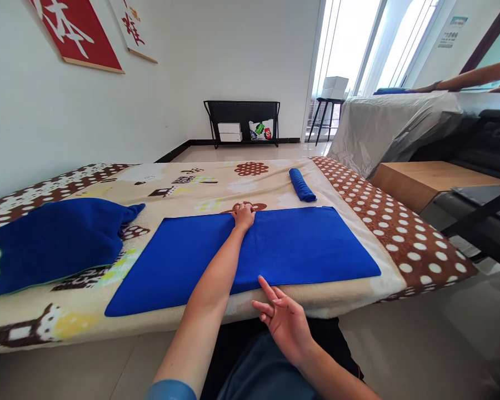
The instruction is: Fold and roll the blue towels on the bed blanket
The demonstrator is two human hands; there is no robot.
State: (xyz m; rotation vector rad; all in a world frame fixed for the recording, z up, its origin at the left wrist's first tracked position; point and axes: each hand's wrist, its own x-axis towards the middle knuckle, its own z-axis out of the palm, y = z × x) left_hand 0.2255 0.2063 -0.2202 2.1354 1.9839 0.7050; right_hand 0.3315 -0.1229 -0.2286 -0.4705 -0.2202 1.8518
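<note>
A blue towel (300, 244) lies spread flat in a long rectangle across the patterned blanket. My left hand (244, 215) reaches over it to the middle of its far edge, with fingers curled down and closed on the cloth there. At the near edge, my right hand (286, 322) is palm up with its fingers apart; the index fingertip is at the towel's border, and whether it touches cannot be made out. Beyond the towel's far right part lies a rolled blue towel (302, 185). A crumpled blue towel (62, 241) is heaped on the left.
The blanket (416, 239) covers a bed-like surface whose near edge is just before me. A wooden box (420, 175) stands to the right. Behind it, another person's arm (475, 76) reaches over a plastic-covered table (383, 119). A black rack (241, 116) is by the far wall.
</note>
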